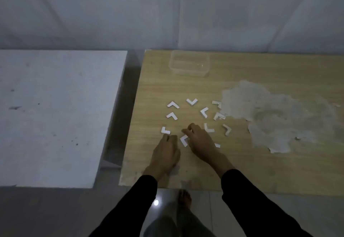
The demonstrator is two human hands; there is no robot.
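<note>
Several white L-shaped pieces (191,101) lie scattered on the wooden table (242,171), in a loose ring. My left hand (165,153) rests on the table with bent fingers, its fingertips just below one L-shaped piece (165,130) and holding nothing. My right hand (200,141) reaches into the middle of the ring. Its thumb and fingertips are bunched together in a pinch, with a sliver of white between them that looks like one piece. Another L-shaped piece (184,140) lies partly under this hand.
A clear plastic container (189,65) stands empty at the back of the table. A large patch of peeled veneer (270,115) covers the table's right part. A white table (55,115) stands to the left across a gap. My bare foot (185,198) is on the tiled floor.
</note>
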